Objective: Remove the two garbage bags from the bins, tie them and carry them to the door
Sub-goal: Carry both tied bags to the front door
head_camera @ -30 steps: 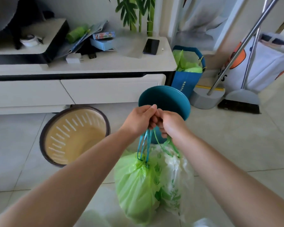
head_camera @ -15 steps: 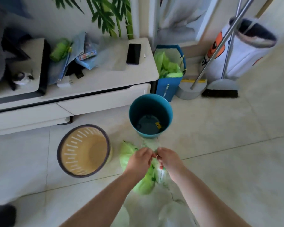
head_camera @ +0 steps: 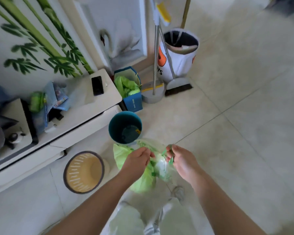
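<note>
Currently, at lower centre, the left hand (head_camera: pixel 139 160) grips the gathered top of the green garbage bag (head_camera: pixel 124 155). The right hand (head_camera: pixel 182 161) pinches a green drawstring (head_camera: pixel 170 157) above the white garbage bag (head_camera: pixel 159 166). The bags touch each other, just below the teal bin (head_camera: pixel 114 123), which holds a small yellow scrap. The beige slotted bin (head_camera: pixel 75 173) stands to their left. At upper centre, a blue box (head_camera: pixel 133 102) holds green bags and its label is blurred. A white basket (head_camera: pixel 180 65) shows "YS".

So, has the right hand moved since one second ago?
Yes. The right hand touched the left hand before; now it holds the green drawstring apart from it, right of the teal bin.
</note>
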